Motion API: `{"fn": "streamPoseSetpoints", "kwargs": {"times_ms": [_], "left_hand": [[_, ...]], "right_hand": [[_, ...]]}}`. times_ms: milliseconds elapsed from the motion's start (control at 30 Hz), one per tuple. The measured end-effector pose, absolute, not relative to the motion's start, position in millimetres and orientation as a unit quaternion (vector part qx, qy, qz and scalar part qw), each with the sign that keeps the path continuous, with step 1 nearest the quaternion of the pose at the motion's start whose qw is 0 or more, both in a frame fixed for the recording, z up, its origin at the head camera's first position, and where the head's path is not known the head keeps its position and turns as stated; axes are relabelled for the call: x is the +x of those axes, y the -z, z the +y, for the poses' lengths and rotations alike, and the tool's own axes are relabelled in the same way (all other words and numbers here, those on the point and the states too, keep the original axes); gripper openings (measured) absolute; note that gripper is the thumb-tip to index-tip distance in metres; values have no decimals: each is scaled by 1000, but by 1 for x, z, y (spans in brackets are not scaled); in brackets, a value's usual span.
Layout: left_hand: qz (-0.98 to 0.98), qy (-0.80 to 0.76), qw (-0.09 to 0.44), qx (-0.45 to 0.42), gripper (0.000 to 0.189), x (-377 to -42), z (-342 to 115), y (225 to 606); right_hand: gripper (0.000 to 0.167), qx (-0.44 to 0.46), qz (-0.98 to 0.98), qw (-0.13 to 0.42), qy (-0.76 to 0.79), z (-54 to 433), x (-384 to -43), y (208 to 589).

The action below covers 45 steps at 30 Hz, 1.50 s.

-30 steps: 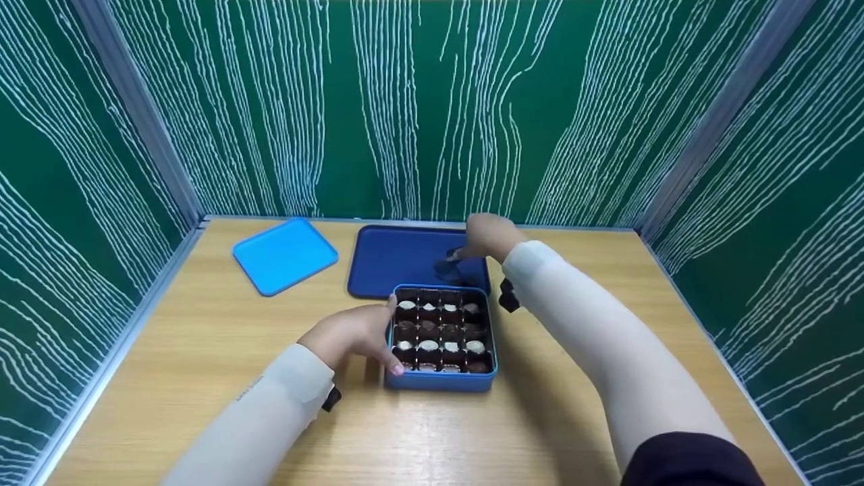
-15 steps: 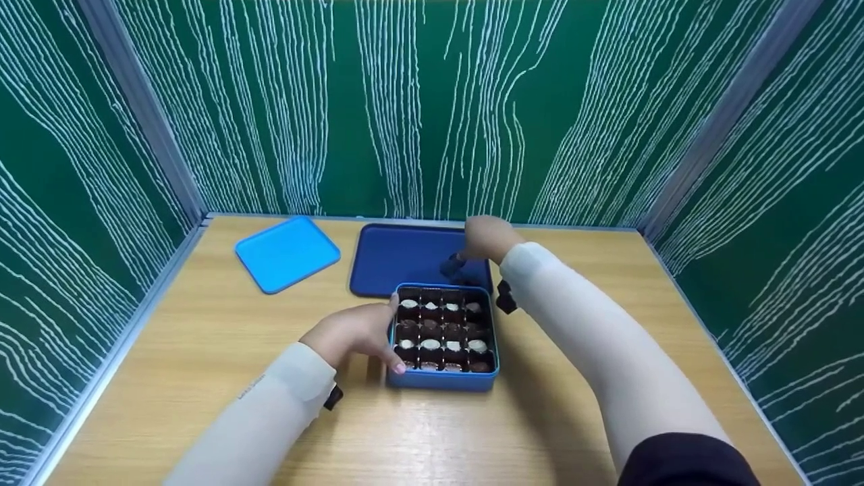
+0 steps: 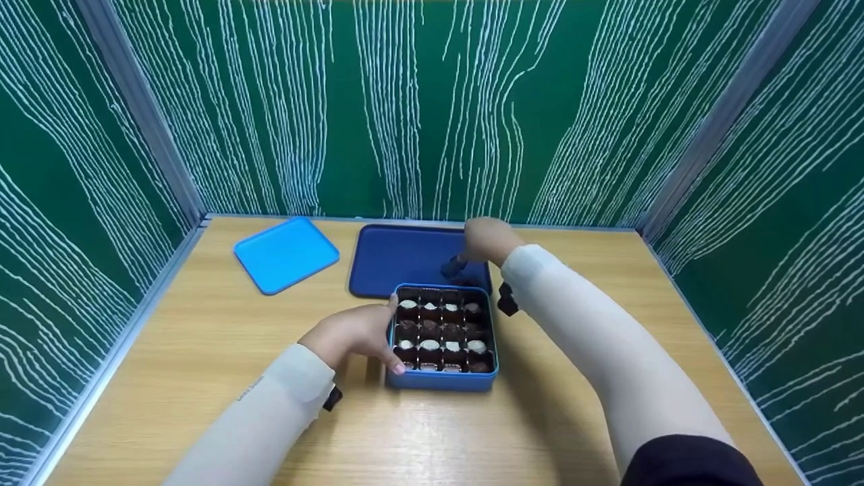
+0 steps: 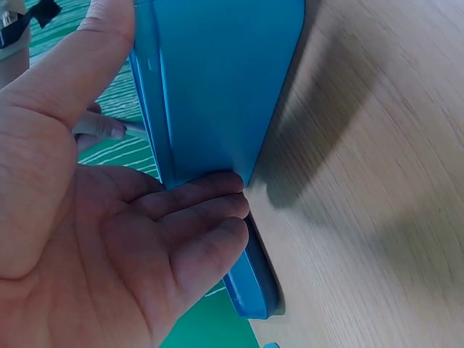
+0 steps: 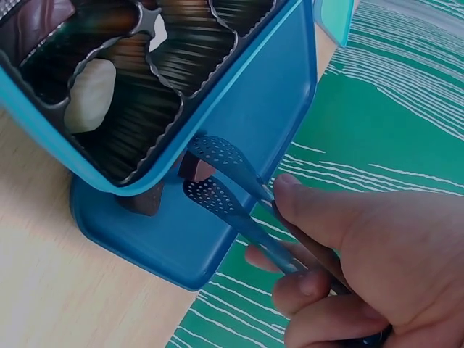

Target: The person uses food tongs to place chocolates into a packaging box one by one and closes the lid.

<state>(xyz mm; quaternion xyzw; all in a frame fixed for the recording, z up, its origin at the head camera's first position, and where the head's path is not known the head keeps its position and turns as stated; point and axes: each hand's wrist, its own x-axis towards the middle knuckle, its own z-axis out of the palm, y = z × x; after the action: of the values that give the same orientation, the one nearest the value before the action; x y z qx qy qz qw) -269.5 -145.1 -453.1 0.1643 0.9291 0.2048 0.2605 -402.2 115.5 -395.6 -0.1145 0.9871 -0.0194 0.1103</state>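
A blue tin box [image 3: 440,383] stands mid-table, its dark divided insert holding several brown and white chocolates. My left hand [image 3: 364,331] grips its left side, thumb at the near corner and fingers reaching to the far one; in the left wrist view the fingers lie along the tin's wall. My right hand [image 3: 489,237] holds metal serving tongs [image 5: 221,159] with perforated heads above the dark blue tray [image 3: 398,256]. Between those heads sits a dark chocolate [image 5: 196,168]. Another dark chocolate [image 5: 145,201] lies on the tray, partly hidden by the box.
A light blue tray or lid [image 3: 287,256] lies at the back left. The dark tray sits just behind the tin, against the back edge. Green panels with white lines [image 3: 439,108] wall the wooden table [image 3: 432,439] at the back and sides.
The tongs' heads have shifted slightly to the right over the dark tray. My left hand and the tin have stayed in place.
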Motion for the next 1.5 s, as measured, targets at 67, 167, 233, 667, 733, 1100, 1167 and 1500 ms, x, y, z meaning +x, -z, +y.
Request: {"fn": "streamPoseSetpoints", "kwargs": {"times_ms": [67, 167, 233, 667, 733, 1100, 1167, 1500], "left_hand": [[928, -208, 262, 165, 158, -269, -144, 453], [926, -212, 265, 167, 158, -269, -143, 452], [925, -214, 265, 169, 158, -270, -143, 452], [927, -207, 262, 172, 157, -267, -147, 451], [927, -207, 264, 169, 156, -267, -147, 450], [925, -204, 268, 174, 156, -267, -145, 450], [925, -205, 268, 175, 156, -267, -145, 450], [925, -206, 264, 179, 156, -268, -145, 452]], "right_hand": [[43, -113, 987, 112, 17, 117, -401, 394], [43, -112, 987, 112, 12, 120, -397, 388], [43, -118, 987, 110, 7, 121, -393, 380], [56, -280, 948, 126, -81, 114, -308, 322], [63, -298, 939, 143, -90, 111, -294, 321], [63, -340, 911, 167, -161, 100, -246, 332], [59, -353, 907, 150, -175, 98, -244, 337], [48, -340, 902, 147, -222, 77, -242, 364]]}}
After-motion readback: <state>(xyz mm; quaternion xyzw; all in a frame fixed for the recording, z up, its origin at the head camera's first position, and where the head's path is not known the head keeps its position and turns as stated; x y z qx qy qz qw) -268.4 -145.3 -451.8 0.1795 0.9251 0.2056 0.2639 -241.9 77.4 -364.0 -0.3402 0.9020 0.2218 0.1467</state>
